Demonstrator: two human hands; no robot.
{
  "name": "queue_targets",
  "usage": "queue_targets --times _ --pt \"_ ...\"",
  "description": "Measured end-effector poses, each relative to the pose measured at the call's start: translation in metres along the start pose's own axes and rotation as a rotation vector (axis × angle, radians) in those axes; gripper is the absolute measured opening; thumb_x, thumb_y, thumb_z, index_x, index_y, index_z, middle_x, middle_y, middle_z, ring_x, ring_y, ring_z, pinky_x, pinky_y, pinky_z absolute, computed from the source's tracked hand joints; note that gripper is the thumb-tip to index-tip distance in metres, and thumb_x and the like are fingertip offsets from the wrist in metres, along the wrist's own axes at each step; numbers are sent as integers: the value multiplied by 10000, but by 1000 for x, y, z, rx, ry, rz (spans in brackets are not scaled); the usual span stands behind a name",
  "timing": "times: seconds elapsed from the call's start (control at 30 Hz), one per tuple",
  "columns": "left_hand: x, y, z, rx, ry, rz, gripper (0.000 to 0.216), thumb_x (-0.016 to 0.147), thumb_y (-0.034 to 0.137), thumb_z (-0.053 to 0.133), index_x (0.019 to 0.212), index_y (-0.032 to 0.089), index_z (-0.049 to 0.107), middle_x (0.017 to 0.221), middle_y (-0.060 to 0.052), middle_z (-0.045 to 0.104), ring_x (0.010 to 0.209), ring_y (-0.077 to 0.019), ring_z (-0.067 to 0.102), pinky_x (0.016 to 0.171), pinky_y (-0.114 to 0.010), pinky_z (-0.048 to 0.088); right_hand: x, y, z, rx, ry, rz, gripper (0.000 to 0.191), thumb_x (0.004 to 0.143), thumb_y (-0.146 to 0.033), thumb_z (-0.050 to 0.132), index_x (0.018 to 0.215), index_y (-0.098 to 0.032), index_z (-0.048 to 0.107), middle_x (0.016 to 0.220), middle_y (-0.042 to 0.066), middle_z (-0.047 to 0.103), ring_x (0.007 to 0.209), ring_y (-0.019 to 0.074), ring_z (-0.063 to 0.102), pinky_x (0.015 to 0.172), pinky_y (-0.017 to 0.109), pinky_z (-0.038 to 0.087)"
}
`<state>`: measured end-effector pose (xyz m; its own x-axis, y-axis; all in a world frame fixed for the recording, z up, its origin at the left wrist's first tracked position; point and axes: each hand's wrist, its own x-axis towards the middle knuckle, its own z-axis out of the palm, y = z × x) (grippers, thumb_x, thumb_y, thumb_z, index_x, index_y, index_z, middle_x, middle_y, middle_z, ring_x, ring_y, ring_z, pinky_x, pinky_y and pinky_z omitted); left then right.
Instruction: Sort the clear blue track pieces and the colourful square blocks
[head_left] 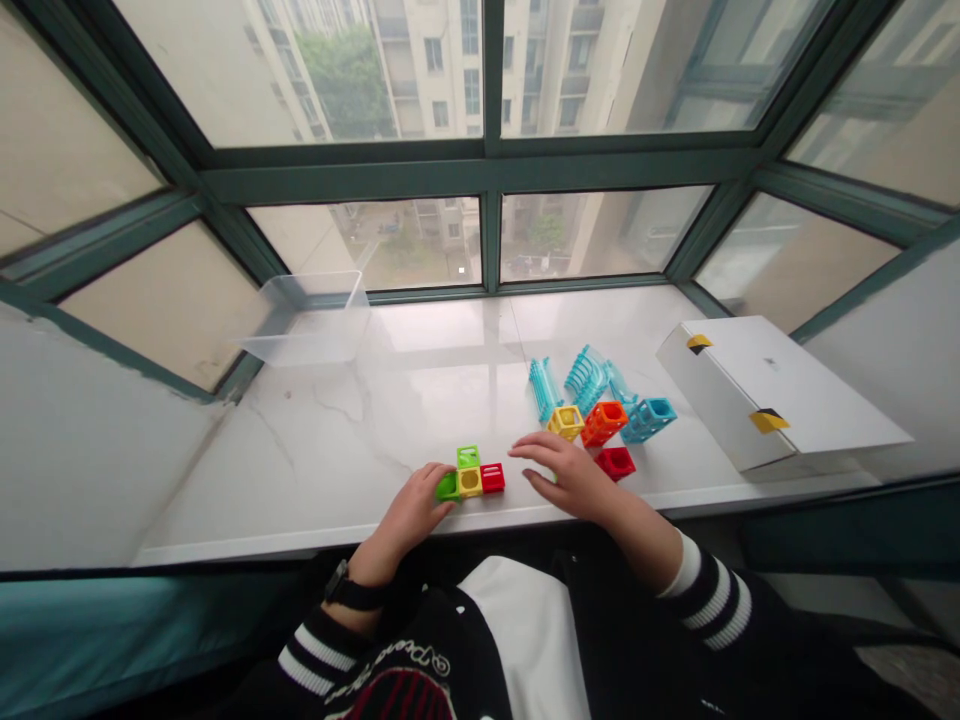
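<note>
Near the front edge of the sill, my left hand [414, 510] grips the green block [448, 487] at the left end of a small group of toy building blocks. Beside that block sit a yellow block [469, 482] with a round opening and a red block [492, 478]. A lighter green block [468, 457] adjoins the yellow one on its far side. To the right, my right hand [568, 474] is apart from this group, thumb and fingers spread. A sliver of pale green shows under its palm, too little to name. Close behind it stand a yellow block [565, 422] and an orange block stack [603, 424].
A red block [616, 463] lies beside my right wrist, with a blue block stack [648, 420] beyond. Clear blue track pieces [587, 376] lie farther back. A transparent bin [315, 330] stands back left, a white box [780, 400] at right. Windows enclose the marble sill [315, 440].
</note>
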<state>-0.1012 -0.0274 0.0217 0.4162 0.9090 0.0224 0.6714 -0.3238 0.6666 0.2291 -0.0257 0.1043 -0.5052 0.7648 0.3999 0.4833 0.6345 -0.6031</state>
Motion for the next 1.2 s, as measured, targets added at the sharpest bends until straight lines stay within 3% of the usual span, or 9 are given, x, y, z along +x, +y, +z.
queue_targets --times 0.17,0.33,0.7,0.97,1.2 --pt "-2 -4 2 9 10 -24 507 833 167 694 1327 255 624 1302 -98 690 1211 -301 668 1085 -511 542 19 17 71 -131 -315 -37 584 848 -19 614 1398 -208 669 1475 167 634 1342 294 611 1134 498 518" --pt "-3 -8 2 15 25 -46 480 839 162 692 1307 257 642 1289 -86 701 1197 -289 680 1086 -495 543 22 23 105 -208 -377 -73 533 907 -85 609 1433 -168 632 1531 179 595 1372 305 595 1180 494 470" --pt "1 -7 0 -8 31 -45 408 828 177 706 1227 255 669 1217 -69 726 1155 -271 693 1045 -450 556 16 26 107 -181 -399 79 502 1015 -149 524 1492 -282 605 1545 93 602 1360 262 609 1148 415 482" --pt "-2 -15 -1 46 57 -103 413 838 292 737 1242 259 656 1210 -69 728 1136 -278 693 1037 -444 552 14 26 108 -162 -389 143 495 1035 -174 519 1509 -292 597 1571 85 578 1364 265 606 1143 428 493" --pt "-4 -33 -17 85 177 -172 421 829 284 694 1243 228 644 1200 -97 696 1142 -298 673 1061 -504 546 13 27 108 -150 -360 107 482 1021 -154 545 1484 -266 622 1551 104 595 1341 288 629 1132 439 509"
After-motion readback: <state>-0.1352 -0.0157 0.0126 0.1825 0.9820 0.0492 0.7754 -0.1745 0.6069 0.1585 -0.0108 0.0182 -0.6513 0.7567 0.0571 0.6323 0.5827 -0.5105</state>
